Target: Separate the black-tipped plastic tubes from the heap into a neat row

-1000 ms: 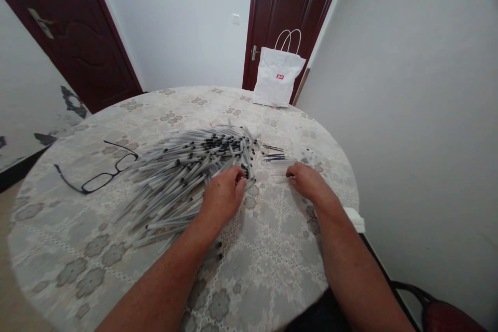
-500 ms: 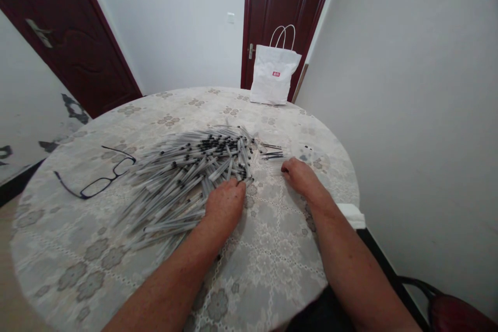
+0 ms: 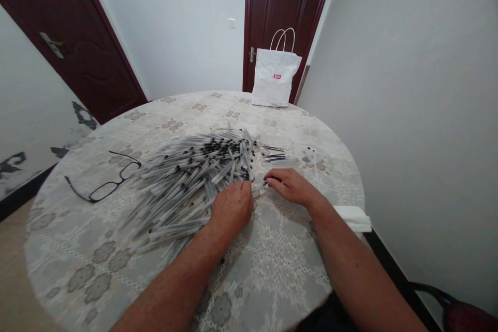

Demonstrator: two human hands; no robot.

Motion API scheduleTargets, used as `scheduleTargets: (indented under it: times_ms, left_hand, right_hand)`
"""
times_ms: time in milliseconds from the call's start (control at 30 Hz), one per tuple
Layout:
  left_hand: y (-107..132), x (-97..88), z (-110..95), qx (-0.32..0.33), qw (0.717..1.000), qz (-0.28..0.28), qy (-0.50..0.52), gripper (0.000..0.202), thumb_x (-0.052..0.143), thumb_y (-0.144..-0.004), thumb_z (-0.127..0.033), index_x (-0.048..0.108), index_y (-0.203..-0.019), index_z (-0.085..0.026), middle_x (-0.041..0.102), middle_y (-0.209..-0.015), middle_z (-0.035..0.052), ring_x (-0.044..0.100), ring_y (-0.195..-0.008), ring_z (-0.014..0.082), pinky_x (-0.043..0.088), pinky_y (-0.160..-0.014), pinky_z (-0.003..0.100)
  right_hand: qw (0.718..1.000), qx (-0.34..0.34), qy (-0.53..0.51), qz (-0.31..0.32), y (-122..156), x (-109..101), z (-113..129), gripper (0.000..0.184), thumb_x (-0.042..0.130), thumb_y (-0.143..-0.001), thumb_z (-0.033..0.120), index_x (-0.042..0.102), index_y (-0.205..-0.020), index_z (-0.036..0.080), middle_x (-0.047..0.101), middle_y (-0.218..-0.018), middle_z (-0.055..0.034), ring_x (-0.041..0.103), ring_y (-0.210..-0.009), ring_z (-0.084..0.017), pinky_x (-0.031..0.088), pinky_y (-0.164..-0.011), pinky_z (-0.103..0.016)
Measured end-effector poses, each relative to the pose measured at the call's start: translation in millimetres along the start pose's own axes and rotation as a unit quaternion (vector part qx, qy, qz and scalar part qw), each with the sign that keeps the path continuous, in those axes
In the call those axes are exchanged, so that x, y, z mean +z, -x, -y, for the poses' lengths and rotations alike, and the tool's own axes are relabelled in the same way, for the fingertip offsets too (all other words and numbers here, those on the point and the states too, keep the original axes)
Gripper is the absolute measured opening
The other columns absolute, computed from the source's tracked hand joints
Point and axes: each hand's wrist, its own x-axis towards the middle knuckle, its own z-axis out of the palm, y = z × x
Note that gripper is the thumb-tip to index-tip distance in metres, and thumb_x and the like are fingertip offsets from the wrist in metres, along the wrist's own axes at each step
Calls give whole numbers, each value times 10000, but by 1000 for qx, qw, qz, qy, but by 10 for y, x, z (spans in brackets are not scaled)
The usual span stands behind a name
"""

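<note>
A heap of clear, slim pens with black ends spreads over the table. At its right edge, my left hand is closed around one end of a clear pen. My right hand pinches the dark tip of that same pen, thumb against forefinger. The pen spans the small gap between both hands; its left part is hidden by my left fingers. Just beyond my right hand lie several thin dark refills and some clear tubes side by side.
Black-framed glasses lie unfolded left of the heap. A white paper bag stands at the table's far edge. Small black bits lie at the right, and a white folded item sits at the right edge.
My right hand has moved left, from beside the clear tubes to close by my left hand, and now grips the pen's end. The view has shifted slightly.
</note>
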Motion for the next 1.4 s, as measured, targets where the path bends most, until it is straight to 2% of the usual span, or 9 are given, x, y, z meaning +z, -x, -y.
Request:
scheduleTargets:
  times_ms: [233, 433, 567, 633, 733, 833, 933, 1167, 1400]
  left_hand:
    - [-11, -58, 1, 20, 990, -115, 82, 146, 531, -959, -268, 617, -1058, -203, 661, -1038, 107, 580, -1016, 279, 435, -908, 399]
    - [7, -120, -6, -63, 929, -303, 201, 321, 557, -958, -325, 530, -1246, -187, 591, -1207, 137, 532, -1161, 291, 414, -1022, 433]
    - [-15, -144, -7, -96, 891, -283, 341, 324, 586, -941, -365, 564, -1206, -181, 627, -1128, 115, 596, -1027, 240, 465, -952, 384]
    - [-44, -138, -10, -105, 851, -218, 466, 360, 610, -923, -409, 592, -1204, -184, 669, -1034, 84, 630, -908, 202, 499, -859, 345]
    - [-95, -126, -12, -120, 739, -140, 648, 413, 619, -903, -476, 628, -1179, -168, 696, -969, 73, 640, -785, 164, 507, -680, 282]
    - [-130, -136, 0, -146, 624, -122, 758, 437, 675, -854, -512, 658, -1101, -151, 688, -914, 58, 621, -711, 133, 486, -589, 244]
    - [-148, -159, 19, -169, 565, -130, 797, 444, 747, -796, -505, 667, -1039, -141, 666, -838, 31, 613, -678, 118, 488, -565, 228]
    - [-165, -150, 12, -184, 560, -145, 795, 429, 785, -770, -483, 689, -989, -126, 673, -804, 32, 615, -658, 111, 500, -547, 211]
    - [-160, -115, 4, -186, 569, -144, 788, 422, 794, -774, -443, 715, -1016, -107, 684, -817, 60, 626, -666, 123, 529, -558, 221]
  right_hand:
    - [973, 97, -207, -35, 13, -44, -8, 170, 587, -903, 317, 690, -957, 192, 628, -716, 14, 592, -626, -129, 456, -607, -246]
    - [882, 180, -382, -211, -9, -92, -146, 254, 691, -813, 416, 666, -918, 186, 599, -676, 25, 514, -524, -108, 378, -451, -225]
    - [838, 189, -433, -273, -42, -95, -59, 270, 725, -789, 419, 672, -913, 185, 629, -709, 5, 517, -525, -103, 366, -432, -217]
    - [841, 179, -438, -263, -40, -86, 40, 271, 733, -795, 413, 681, -926, 182, 652, -730, -8, 533, -535, -105, 378, -438, -216]
    - [866, 158, -421, -219, -29, -30, 207, 269, 734, -809, 412, 692, -948, 186, 675, -735, -17, 558, -543, -115, 401, -445, -222]
    - [891, 137, -393, -184, -35, 75, 332, 267, 717, -828, 425, 699, -960, 194, 683, -736, -18, 571, -551, -123, 429, -460, -231]
    - [893, 128, -401, -157, -59, 169, 386, 291, 696, -847, 449, 688, -994, 199, 691, -767, -22, 579, -564, -125, 441, -470, -231]
    - [882, 192, -412, -127, -81, 210, 390, 504, 495, -929, 651, 594, -778, 180, 576, -613, 5, 491, -466, -94, 314, -399, -196]
    - [897, 181, -387, -116, -83, 231, 373, 443, 520, -946, 589, 566, -763, 188, 522, -598, 30, 465, -480, -89, 328, -436, -205]
